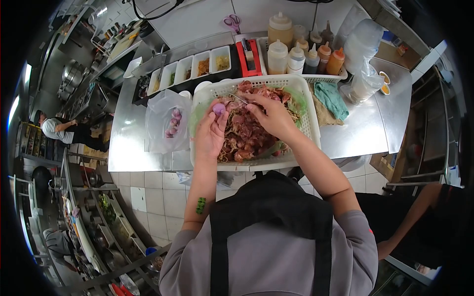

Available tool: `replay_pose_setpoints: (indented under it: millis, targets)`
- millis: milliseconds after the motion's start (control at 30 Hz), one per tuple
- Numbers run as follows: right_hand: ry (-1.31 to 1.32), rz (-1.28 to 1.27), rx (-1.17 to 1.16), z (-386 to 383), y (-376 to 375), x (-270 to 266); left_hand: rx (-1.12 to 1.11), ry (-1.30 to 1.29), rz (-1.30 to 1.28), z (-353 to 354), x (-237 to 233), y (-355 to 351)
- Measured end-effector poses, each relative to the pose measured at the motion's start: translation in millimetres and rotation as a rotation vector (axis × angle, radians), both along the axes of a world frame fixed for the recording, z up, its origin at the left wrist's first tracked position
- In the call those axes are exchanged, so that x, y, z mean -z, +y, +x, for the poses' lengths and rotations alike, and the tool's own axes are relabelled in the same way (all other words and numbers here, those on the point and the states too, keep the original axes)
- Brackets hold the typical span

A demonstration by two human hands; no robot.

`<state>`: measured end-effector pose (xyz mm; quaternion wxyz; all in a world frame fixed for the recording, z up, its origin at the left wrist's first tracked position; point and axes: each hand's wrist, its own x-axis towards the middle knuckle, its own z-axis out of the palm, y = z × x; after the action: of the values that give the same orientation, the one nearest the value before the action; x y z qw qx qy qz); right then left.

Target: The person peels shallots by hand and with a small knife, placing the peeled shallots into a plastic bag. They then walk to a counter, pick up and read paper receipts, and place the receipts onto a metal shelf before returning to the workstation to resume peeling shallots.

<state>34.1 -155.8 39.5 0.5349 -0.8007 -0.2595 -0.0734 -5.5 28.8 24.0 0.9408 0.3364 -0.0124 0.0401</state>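
My left hand (212, 130) is closed round a peeled purple shallot (219, 109), held up over the left part of a white plastic basket (315, 126). My right hand (270, 114) grips a small knife, and its thin blade (238, 98) points left towards the shallot without clearly touching it. The knife's handle is hidden in my fingers. Below both hands the basket is heaped with reddish-brown shallots and loose skins (242, 135), with a green net bag (295, 101) around them. Left of the basket, a clear plastic bag (157, 121) holds several peeled purple shallots (174, 121).
Behind the basket stand white trays of toppings (203, 65), a red holder (248, 58) and a crate of squeeze bottles (296, 58). A teal cloth (331, 100) lies to the right on the steel table (365, 130). Another person's arm (412, 219) shows at right; a co-worker (61, 128) stands far left.
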Motion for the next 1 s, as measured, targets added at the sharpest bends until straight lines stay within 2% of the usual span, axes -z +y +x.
replay_pose_setpoints:
  millis: [100, 167, 200, 267, 300, 367, 500, 567, 600, 667, 800, 833, 867, 900, 1000]
  targets:
    - [0.062, -0.142, 0.068, 3.2, -1.0, 4.9, 0.014, -0.016, -0.012, 0.8, 8.6, 3.6]
    - [0.262, 0.083, -0.052, 5.0, 0.4, 6.9, 0.027, -0.055, -0.044, 1.7, 14.9, 6.5]
    - [0.261, 0.083, -0.052, 1.9, -0.4, -1.3, 0.03, -0.016, -0.034, 2.0, 13.2, 6.0]
    - [0.653, 0.174, -0.272, -7.2, -2.2, -24.1, 0.034, 0.02, -0.023, 1.8, 9.2, 3.7]
    - [0.652, 0.175, -0.272, -5.7, 1.7, -15.3, 0.048, 0.004, 0.006, 0.5, 6.0, 1.5]
    - [0.047, 0.229, -0.217, -1.4, 10.1, 10.6, 0.063, -0.014, 0.035, -1.1, 2.8, -0.8]
    - [-0.02, 0.066, -0.174, -1.6, 2.2, 7.1, 0.109, -0.067, 0.172, -2.1, 1.3, -0.2]
    - [0.059, -0.013, -0.055, -1.4, -2.4, -0.4, 0.12, -0.071, 0.201, -2.9, 2.4, 0.8]
    - [0.055, -0.014, -0.058, -2.1, -3.3, -4.3, 0.115, -0.068, 0.186, -3.0, 3.3, 1.4]
    - [0.253, -0.018, -0.099, -3.0, -4.2, -10.9, 0.103, -0.069, 0.17, -2.2, 4.2, 2.3]
    - [0.086, -0.065, -0.13, -0.7, -1.9, 3.2, 0.143, -0.041, 0.221, -4.0, 5.5, 3.8]
    - [0.082, -0.136, 0.032, 1.1, -2.8, 3.8, 0.159, -0.037, 0.269, -5.9, 2.7, 5.8]
    - [0.074, -0.205, 0.185, 2.7, -2.2, 3.6, 0.136, -0.016, 0.292, -10.2, -2.1, 7.0]
    - [0.046, -0.15, 0.168, 1.5, -4.7, -3.6, 0.093, -0.021, 0.292, -14.5, -8.1, 15.1]
    - [-0.019, -0.156, 0.131, 2.5, -5.3, 0.1, -0.239, 0.014, 0.672, -25.2, -32.1, 39.2]
